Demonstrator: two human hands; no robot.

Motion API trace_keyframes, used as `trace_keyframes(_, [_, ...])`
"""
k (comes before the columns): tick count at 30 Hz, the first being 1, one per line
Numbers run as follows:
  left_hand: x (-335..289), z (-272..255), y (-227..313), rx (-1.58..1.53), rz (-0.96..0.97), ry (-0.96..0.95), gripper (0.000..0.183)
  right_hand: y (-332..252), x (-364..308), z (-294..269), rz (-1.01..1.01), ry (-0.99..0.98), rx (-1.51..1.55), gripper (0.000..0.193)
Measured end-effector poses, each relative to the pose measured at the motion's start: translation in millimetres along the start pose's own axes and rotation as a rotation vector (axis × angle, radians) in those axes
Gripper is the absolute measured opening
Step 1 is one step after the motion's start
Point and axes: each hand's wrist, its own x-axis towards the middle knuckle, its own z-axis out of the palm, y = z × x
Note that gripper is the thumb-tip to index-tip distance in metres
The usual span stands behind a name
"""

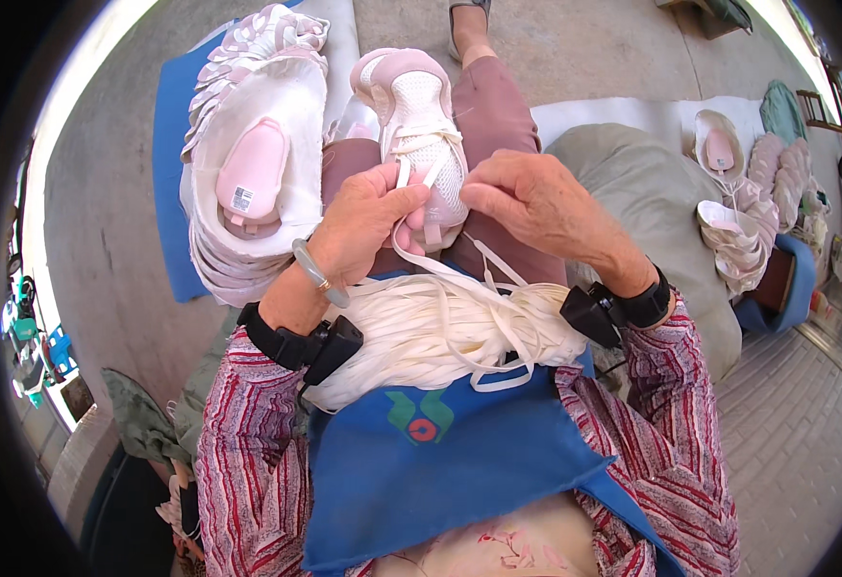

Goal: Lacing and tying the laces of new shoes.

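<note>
A white and pink mesh shoe upper (424, 115) rests on my lap between my knees, its toe pointing away from me. A cream shoelace (411, 248) is threaded through its upper eyelets. My left hand (375, 207) is closed at the left side of the shoe, pinching the shoelace between thumb and fingers. Beside the shoe's right edge is my right hand (534, 197), its fingers curled together; whatever they grip is hidden. Just below both hands, a large heap of cream shoelaces (392, 332) lies on my blue apron (459, 481).
At left, nested shoe uppers (310, 144) are stacked on a blue sheet (176, 192). More uppers (729, 240) stand at right, near a blue container (796, 279). A grey-green cloth bundle (632, 173) lies beside my right arm. Another person's foot (469, 24) shows at the top.
</note>
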Motion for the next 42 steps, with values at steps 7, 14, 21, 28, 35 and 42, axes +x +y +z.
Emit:
trace_keyframes(7, [0.4,2.5,-2.1,0.152,0.046,0.070,0.016,27.9,36.0,23.1,-0.096,0.382,-0.131,0.013])
trace_keyframes(14, [0.9,-5.4,-6.3,0.230,0.038,0.024,0.018,40.9,39.5,3.0,0.150,-0.086,0.637,0.018])
trace_keyframes(21, [-19.7,-8.9,5.8,0.310,-0.013,-0.017,0.016,31.9,35.6,3.3,0.328,-0.101,0.650,0.020])
trace_keyframes(28, [-53.1,-33.0,6.9,0.236,-0.089,-0.001,0.015,29.7,41.2,9.7,0.457,0.012,0.550,0.020])
trace_keyframes(35, [-62.9,-38.4,9.3,0.336,-0.078,-0.039,0.016,27.8,25.4,21.5,0.282,0.211,0.309,0.017])
trace_keyframes(42, [-45.8,-14.4,3.8,0.410,0.270,0.278,0.023,9.2,32.2,29.5,-0.177,0.413,-0.209,0.015])
